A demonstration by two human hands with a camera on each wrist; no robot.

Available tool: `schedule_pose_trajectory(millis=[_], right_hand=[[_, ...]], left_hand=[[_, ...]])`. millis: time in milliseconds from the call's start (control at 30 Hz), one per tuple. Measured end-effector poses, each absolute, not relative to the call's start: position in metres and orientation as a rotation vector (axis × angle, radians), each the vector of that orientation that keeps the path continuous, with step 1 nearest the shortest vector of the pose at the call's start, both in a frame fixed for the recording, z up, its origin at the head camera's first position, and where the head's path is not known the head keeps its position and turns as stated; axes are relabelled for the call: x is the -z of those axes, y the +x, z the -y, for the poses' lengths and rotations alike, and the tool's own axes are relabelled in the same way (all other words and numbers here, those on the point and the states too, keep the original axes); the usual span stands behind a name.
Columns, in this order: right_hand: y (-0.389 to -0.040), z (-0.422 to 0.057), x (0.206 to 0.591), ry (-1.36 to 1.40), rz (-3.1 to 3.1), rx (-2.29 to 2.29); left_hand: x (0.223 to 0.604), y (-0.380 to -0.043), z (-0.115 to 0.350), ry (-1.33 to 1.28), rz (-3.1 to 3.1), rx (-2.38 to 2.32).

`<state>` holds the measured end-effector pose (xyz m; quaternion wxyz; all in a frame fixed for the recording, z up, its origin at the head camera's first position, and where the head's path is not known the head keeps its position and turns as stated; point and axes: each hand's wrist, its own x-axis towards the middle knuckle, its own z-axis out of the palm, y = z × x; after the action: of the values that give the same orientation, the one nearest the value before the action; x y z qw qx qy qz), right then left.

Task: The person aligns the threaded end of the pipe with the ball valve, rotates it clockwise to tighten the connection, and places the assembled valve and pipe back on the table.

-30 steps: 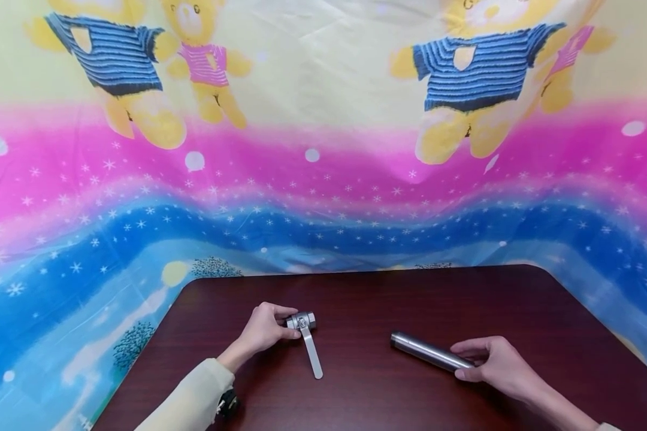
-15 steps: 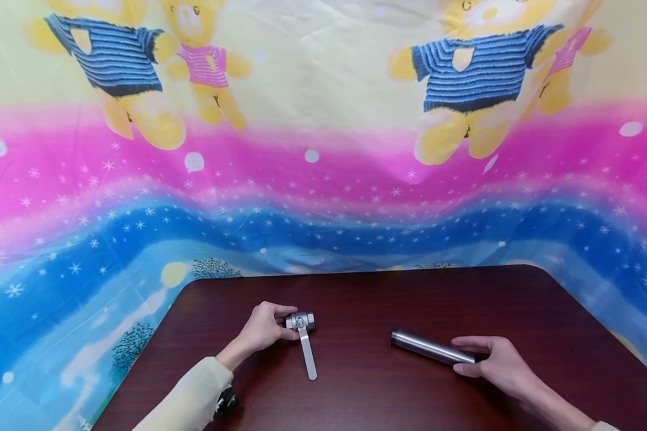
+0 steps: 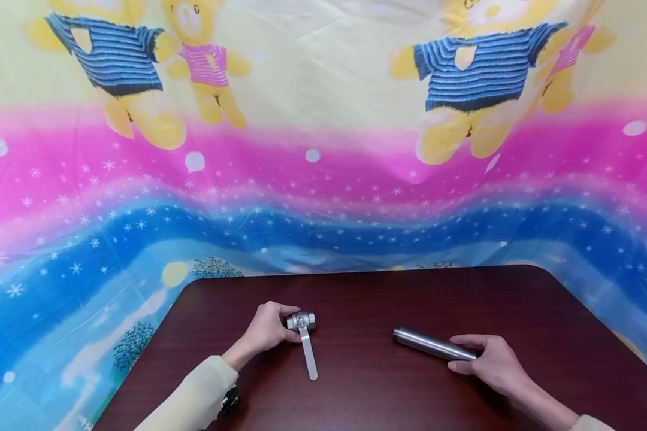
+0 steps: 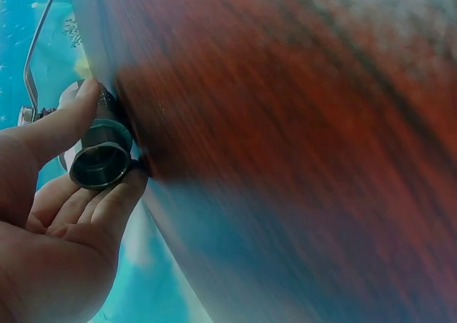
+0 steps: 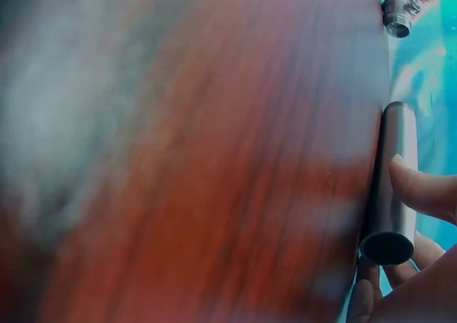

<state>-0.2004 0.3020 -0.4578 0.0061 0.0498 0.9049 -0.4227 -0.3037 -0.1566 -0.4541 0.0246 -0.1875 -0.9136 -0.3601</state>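
My left hand (image 3: 268, 328) pinches one end of a metal ball valve (image 3: 303, 321) between thumb and fingers, left of the table's middle. The valve's flat lever handle (image 3: 309, 357) points toward me. In the left wrist view, the hexagonal end of the valve (image 4: 112, 133) shows its round opening. To the right, my right hand (image 3: 497, 363) grips the near end of a smooth steel pipe (image 3: 423, 343), thumb on one side and fingers on the other. The pipe (image 5: 385, 194) lies along the tabletop in the right wrist view; whether it touches the wood, I cannot tell.
Both hands work over a dark reddish-brown table (image 3: 356, 299) with rounded far corners. Behind and beside it hangs a colourful cloth (image 3: 323, 173) printed with teddy bears and snowflakes. A black device (image 3: 229, 401) is at the left wrist.
The pipe has turned slightly, and my right hand has shifted a little left along it. The valve's lever tip has swung slightly left; my left hand keeps its hold.
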Motion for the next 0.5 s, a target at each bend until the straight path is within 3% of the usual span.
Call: schedule_pose_trajectory(millis=[500], right_hand=[[-0.1993, -0.2980, 0.4529, 0.142, -2.847, 1.309]], left_hand=[[0.4551, -0.3035, 0.1568, -0.536, 2.814, 1.146]])
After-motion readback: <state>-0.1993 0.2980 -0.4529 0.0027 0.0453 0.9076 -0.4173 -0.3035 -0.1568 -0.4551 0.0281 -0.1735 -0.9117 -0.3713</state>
